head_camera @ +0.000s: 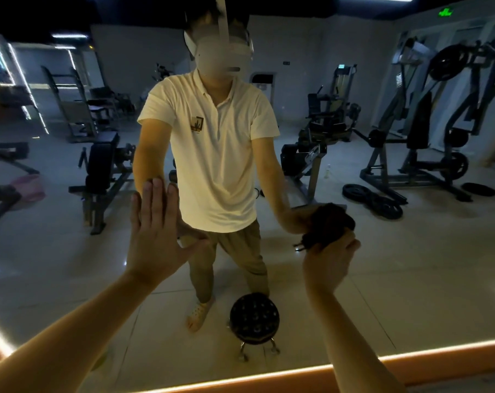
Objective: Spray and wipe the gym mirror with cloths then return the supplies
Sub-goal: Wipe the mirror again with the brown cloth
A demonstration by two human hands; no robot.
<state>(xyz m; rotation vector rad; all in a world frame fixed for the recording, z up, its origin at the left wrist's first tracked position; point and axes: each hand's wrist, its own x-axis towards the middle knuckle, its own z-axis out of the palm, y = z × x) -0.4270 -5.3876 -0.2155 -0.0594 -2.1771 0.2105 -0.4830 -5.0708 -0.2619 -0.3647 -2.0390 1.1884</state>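
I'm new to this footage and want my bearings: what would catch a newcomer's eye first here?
The mirror fills the view, with the person's reflection in a white polo at centre. The left hand lies flat on the glass at lower left, while the right hand grips a dark cloth against it at right.

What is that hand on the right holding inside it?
The right hand grips a bunched-up dark cloth, held against the mirror. Its fingers cover part of the cloth, and the glass behind the cloth is hidden.
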